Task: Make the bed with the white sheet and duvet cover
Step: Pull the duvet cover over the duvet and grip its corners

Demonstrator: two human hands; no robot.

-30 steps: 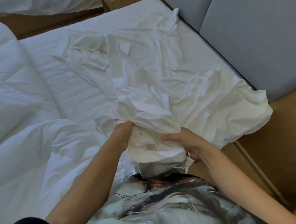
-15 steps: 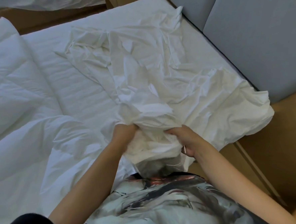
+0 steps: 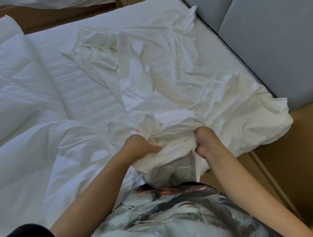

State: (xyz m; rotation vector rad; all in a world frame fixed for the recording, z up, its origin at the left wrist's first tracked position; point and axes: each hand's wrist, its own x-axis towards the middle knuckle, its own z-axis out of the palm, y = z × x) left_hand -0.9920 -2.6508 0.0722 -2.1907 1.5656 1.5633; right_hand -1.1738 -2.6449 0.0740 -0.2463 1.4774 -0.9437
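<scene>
Grey padded panels (image 3: 275, 37) line the right; a patterned shirt (image 3: 167, 220) below.

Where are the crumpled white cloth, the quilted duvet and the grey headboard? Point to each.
crumpled white cloth (image 3: 168, 81): head view, its creased middle.
quilted duvet (image 3: 12, 81): head view, its stitched top, left side.
grey headboard (image 3: 275, 37): head view, a padded panel's face.
</scene>
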